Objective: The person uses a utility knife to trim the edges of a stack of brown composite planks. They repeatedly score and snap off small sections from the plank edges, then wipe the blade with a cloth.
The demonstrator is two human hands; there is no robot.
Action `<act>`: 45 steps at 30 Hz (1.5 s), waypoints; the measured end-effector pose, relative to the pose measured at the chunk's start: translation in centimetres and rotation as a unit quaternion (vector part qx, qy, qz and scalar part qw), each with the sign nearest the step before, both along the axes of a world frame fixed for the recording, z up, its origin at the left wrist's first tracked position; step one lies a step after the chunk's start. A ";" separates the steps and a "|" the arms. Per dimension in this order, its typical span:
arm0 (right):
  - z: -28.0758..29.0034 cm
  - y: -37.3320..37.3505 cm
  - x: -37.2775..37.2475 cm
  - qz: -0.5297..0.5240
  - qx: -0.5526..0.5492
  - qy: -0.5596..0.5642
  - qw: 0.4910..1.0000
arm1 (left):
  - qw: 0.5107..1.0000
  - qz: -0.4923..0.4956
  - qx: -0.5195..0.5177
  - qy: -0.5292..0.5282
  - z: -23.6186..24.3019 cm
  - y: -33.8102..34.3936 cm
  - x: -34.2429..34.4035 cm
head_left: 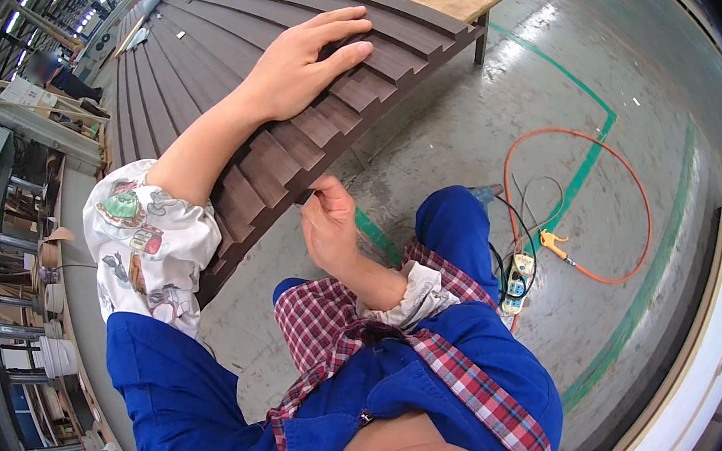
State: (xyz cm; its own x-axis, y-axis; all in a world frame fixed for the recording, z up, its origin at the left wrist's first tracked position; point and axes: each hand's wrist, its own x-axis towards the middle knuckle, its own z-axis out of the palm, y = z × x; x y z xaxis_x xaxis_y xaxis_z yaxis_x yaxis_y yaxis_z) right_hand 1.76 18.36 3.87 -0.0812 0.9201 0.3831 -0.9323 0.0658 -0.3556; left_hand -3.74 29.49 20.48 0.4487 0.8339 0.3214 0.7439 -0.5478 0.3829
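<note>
Here, the left hand (307, 62) lies flat, fingers spread, on a dark ribbed panel (209, 65); the right hand (330, 224) pinches its edge beneath.

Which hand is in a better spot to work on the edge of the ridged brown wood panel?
Probably the right hand: its fingers already touch the dark brown ridged wooden panel's near edge. The left hand lies flat on top.

Blue work apron (223, 419) over red-white plaid shirt (336, 317); white cartoon-print oversleeve (144, 237) at 9 o'clock, white cuff (409, 296) centre.
</note>
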 end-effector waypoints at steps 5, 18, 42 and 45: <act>-0.6 -0.4 -0.2 0.026 0.033 -0.040 0.998 | 1.000 -0.005 0.012 0.006 -0.3 0.3 -0.3; 0.1 3.3 2.0 0.046 -0.020 0.044 0.998 | 0.994 0.087 0.042 0.045 3.7 -5.2 -5.4; 1.8 2.4 6.3 0.127 0.006 0.031 0.991 | 0.855 0.106 0.342 -0.376 -8.7 -23.2 -12.8; 1.8 2.6 6.9 0.135 0.013 0.025 0.990 | 0.847 0.062 0.342 -0.401 -8.6 -22.7 -12.4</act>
